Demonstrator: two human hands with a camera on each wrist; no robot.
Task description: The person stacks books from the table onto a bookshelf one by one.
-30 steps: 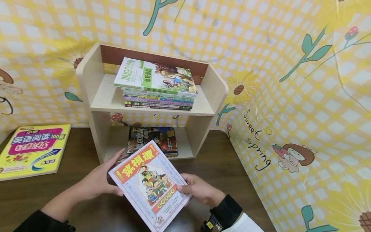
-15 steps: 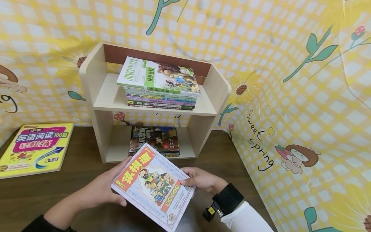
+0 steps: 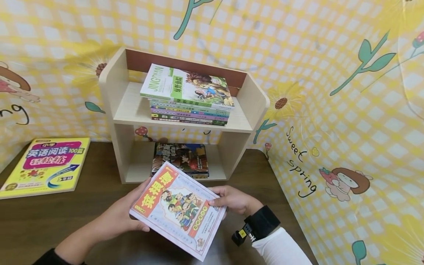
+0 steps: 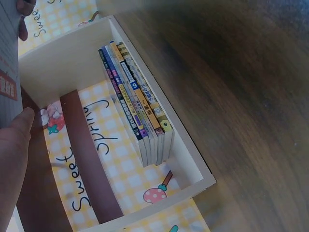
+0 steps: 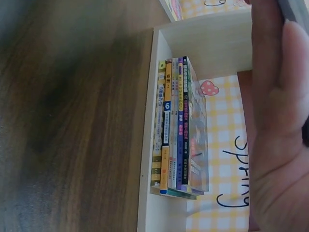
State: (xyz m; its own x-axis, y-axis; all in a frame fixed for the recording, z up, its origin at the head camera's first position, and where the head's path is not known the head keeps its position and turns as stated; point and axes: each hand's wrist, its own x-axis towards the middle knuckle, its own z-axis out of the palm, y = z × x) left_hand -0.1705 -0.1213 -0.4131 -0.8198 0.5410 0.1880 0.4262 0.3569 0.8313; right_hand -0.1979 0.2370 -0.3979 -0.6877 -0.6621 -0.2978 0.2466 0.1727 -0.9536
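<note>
A pale book point(image 3: 180, 211) with an orange title band and cartoon children on its cover is held up in front of the shelf, tilted in the head view. My left hand point(image 3: 120, 217) grips its left corner, thumb along the near edge and the other fingers hidden behind. At the opposite side, my right hand point(image 3: 236, 200) pinches the book with the thumb on the cover. In the left wrist view, part of the book point(image 4: 8, 72) shows beside the left thumb. The right wrist view shows the right hand point(image 5: 282, 121) close up at the edge.
A two-tier wooden shelf point(image 3: 122, 117) stands on the dark table point(image 3: 265, 221). Its upper tier bears a book stack point(image 3: 188, 95); a lower stack point(image 3: 182, 156) lies below, partly behind the held book. A yellow workbook point(image 3: 46, 165) lies left. Patterned cloth point(image 3: 314, 73) surrounds the table.
The held book has turned slightly and drawn a little back from the lower stack. Both hands keep their hold. The whole head view has shifted, moving the shelf rightward in frame.
</note>
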